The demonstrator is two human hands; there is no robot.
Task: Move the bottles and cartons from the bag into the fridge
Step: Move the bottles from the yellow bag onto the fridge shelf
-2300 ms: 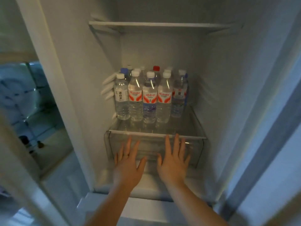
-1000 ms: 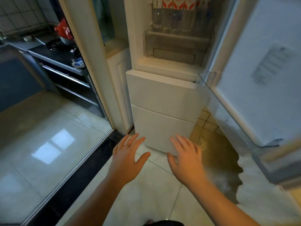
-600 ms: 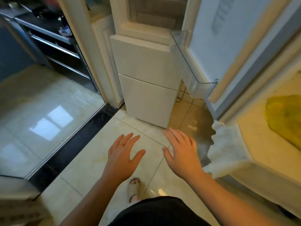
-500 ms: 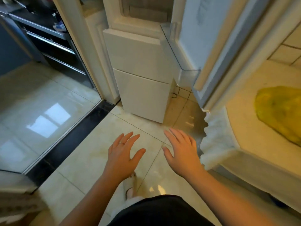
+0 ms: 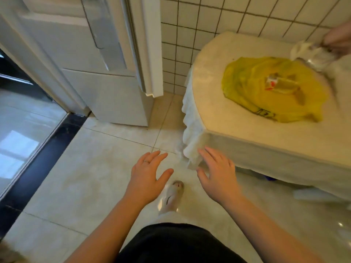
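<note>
1. The floor [image 5: 91, 179] was pale glossy tile with a dark threshold strip [image 5: 38, 160] running along its left side, and a white tiled wall [image 5: 218, 18] stood at the far right.
2. Nearest the camera, a dark garment [image 5: 171, 243] covered the person's lap, and a foot in a light sandal [image 5: 171, 196] stood on the tile between the two forearms.
3. The left hand [image 5: 148, 175] hung over the floor palm down, fingers spread wide and holding nothing; a ring showed on one finger.
4. The right hand [image 5: 218, 175] was likewise spread open and empty, its fingertips just beside the hanging frill of a white tablecloth [image 5: 191, 133]; whether they touched it could not be told.
5. The cloth covered a table [image 5: 237, 126] at the right, whose near corner stood between the hands and the things on top.
6. The yellow bag [image 5: 271, 92] lay flattened on the tabletop, well beyond both hands, with a red-and-white label showing through the plastic.
7. At the table's far right edge lay a blurred white and clear bundle [image 5: 311, 54], too smeared to identify.
8. To the far left stood the white fridge [image 5: 106, 95] with its door [image 5: 146, 44] swung open toward the tiled wall.
</note>
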